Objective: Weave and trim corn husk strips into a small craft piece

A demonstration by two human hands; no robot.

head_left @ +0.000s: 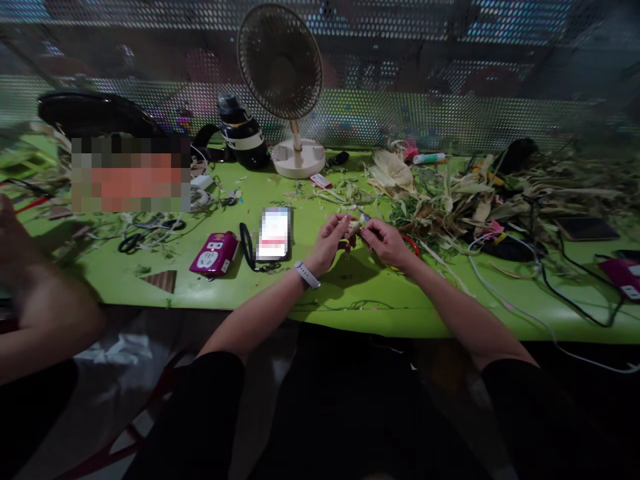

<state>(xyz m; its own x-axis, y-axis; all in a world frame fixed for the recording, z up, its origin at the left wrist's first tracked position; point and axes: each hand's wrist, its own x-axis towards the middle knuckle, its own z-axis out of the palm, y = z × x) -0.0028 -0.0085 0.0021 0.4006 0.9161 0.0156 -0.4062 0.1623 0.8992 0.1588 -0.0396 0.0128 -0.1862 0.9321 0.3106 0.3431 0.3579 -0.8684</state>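
Starting at the far left, another person's arm (pixel 35 300) juts in, blurred, clear of the work. Scissors (pixel 131 240) lie on the green table (pixel 350 313), then a pink power strip (pixel 214 253) and a phone (pixel 274 233) just beside it. A fan (pixel 287 80) stands at the back edge.

Left hand (pixel 330 241) (watch on the wrist) is curled narrow, fingertips pinching a pale husk strip (pixel 354 227). Right hand (pixel 387 243) meets it from the other side, fingers also closed on the strip; whether it holds a small tool as well I cannot tell. The strip sits between both hands, just above the table, near the husk pile (pixel 450 200).

Judgement: the strip looks light, thin, pliant along its length and likely to split or tear if pulled hard. Best taken by fingertip pinch near its ends, kept flat.

Right of the pile, cables (pixel 550 293) trail across the table.
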